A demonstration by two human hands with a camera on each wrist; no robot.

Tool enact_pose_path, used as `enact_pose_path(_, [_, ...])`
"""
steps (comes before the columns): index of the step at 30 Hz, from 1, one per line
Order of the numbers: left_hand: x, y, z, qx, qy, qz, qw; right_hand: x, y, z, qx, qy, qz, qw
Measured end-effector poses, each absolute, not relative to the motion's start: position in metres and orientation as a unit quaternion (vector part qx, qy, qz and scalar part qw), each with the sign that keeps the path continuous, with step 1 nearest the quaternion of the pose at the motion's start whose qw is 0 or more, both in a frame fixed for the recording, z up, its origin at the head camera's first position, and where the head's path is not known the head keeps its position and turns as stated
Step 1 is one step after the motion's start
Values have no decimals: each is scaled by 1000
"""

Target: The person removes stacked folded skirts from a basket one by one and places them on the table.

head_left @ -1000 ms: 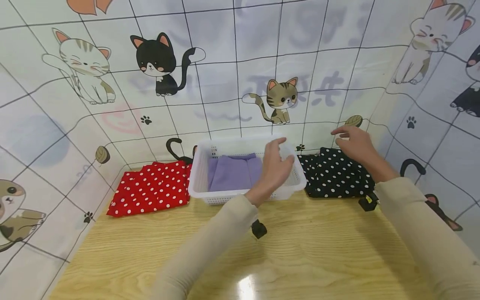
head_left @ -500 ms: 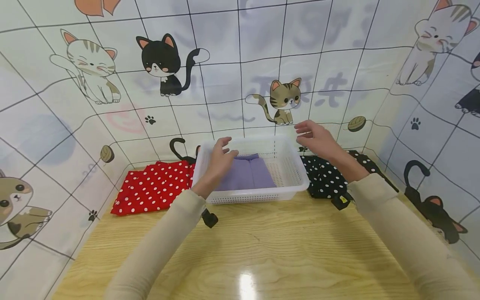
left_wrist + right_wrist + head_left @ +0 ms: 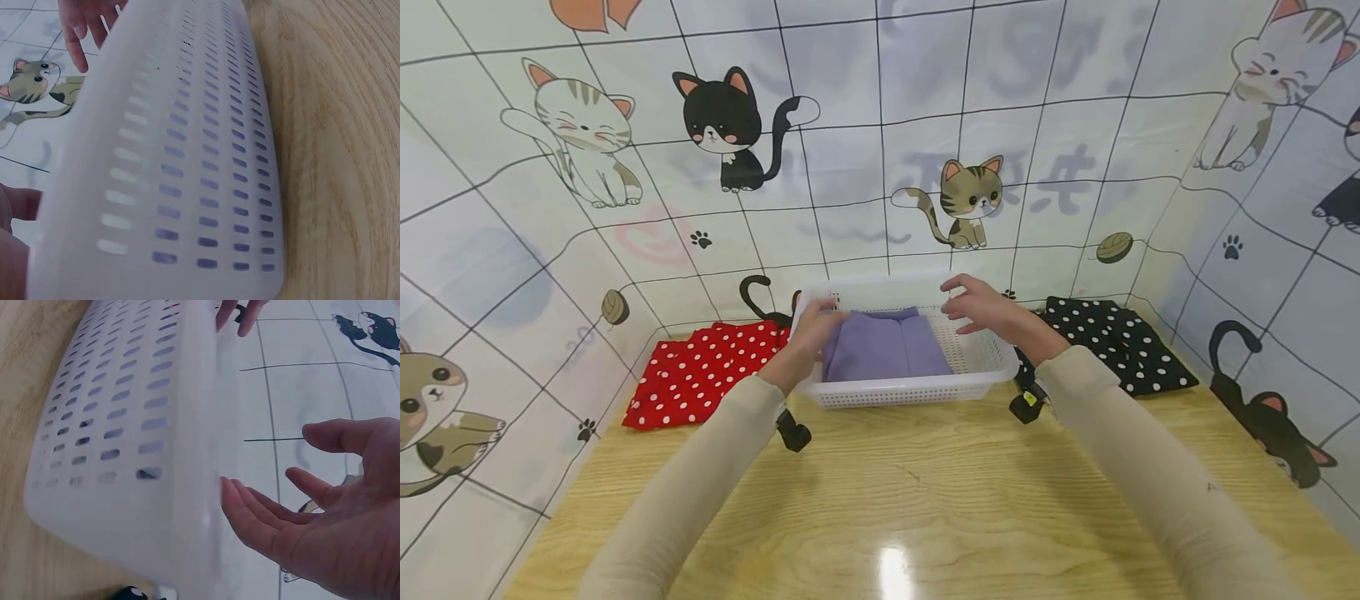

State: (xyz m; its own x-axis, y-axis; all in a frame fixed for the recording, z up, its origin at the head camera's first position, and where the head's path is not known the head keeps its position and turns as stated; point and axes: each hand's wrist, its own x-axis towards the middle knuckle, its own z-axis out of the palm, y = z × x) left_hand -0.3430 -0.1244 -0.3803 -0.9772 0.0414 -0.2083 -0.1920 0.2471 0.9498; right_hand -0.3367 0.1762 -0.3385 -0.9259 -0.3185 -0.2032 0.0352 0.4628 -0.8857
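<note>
A white plastic basket [image 3: 895, 396] with slotted sides stands on the wooden table against the back wall. Inside, toward its left, lies a folded purple cloth [image 3: 891, 348]. My left hand [image 3: 808, 333] is over the basket's left end, its fingertips close to the cloth's left edge. Over the right part of the basket hovers my right hand [image 3: 988, 312], fingers spread and bent, with nothing in them. The right wrist view shows that hand [image 3: 325, 512] with the palm bare, beside the basket's rim [image 3: 206, 437]. In the left wrist view, the basket wall [image 3: 181, 150] hides most of the left hand.
Left of the basket lies a folded red cloth [image 3: 703, 375] with white dots. A black cloth [image 3: 1120, 346] with white dots lies on the right, partly behind my right forearm. A cat-print sheet [image 3: 850, 167] covers the walls. Bare wood [image 3: 910, 483] lies in front.
My right hand has moved left from above the black dotted cloth to over the basket. My left hand has moved left across the basket to its left end.
</note>
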Motion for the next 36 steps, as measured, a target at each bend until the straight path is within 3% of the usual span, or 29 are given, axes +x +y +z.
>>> enact_pose_path(19, [-348, -120, -392, -55, 802, 546, 236, -364, 154, -399, 13, 826, -491, 276])
enact_pose_path(27, [-344, -120, -389, -86, 768, 597, 216, -364, 149, -397, 13, 817, -489, 304])
enact_pose_path(36, [-334, -118, -384, -61, 769, 611, 177, -367, 152, -401, 16, 802, -503, 323])
